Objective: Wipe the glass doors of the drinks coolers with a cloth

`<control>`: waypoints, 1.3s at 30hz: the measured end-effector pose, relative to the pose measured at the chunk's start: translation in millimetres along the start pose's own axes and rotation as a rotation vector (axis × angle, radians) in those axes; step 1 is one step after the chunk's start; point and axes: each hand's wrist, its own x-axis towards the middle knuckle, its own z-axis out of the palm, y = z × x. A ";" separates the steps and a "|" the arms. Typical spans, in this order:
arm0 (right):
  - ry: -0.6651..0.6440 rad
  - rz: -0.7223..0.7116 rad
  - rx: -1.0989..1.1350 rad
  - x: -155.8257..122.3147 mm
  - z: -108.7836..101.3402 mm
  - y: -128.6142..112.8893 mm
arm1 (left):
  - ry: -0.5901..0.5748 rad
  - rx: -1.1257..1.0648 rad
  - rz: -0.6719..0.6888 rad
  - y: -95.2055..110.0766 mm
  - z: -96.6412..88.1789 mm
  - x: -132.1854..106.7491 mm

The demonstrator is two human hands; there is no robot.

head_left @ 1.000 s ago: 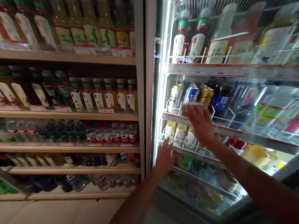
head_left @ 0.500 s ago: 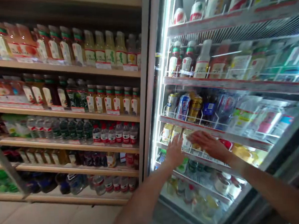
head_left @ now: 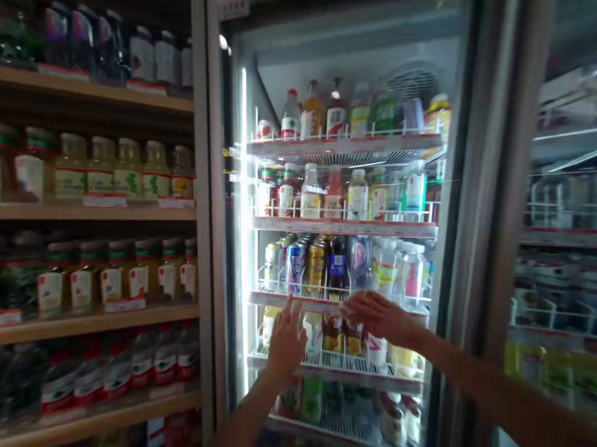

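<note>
A: Room first?
B: Dim all round, save for a brightly lit fridge (head_left: 340, 61) straight ahead. On the left, wooden shelves (head_left: 148, 318) packed with bottles (head_left: 112, 280); at the far right, a second run of shelving (head_left: 569, 237), blurred.
A: And the surface?
B: Wire shelves (head_left: 349, 426) with pale front rails (head_left: 346, 229), stacked one above another.
A: The blue can (head_left: 295, 267), pointing which way?
B: Top up, long axis close to vertical. Stands on the third shelf down, just above the left hand (head_left: 287, 337), beside an upright gold can (head_left: 317, 266).
A: And beneath the right hand (head_left: 381, 316)?
B: On the next shelf down, a white container with a pink mark (head_left: 376, 351), partly hidden.
A: Grip of each?
B: Left raised, fingers uncurled and pointing upward. Right flattened, fingers straight, pointing left, well short of the left. Contact with rail or drinks: impossible to tell through the blur.
</note>
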 end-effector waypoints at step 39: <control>0.596 0.957 -0.307 203.4 -98.3 217.5 | 0.817 0.141 0.359 -1.0 -111.4 248.6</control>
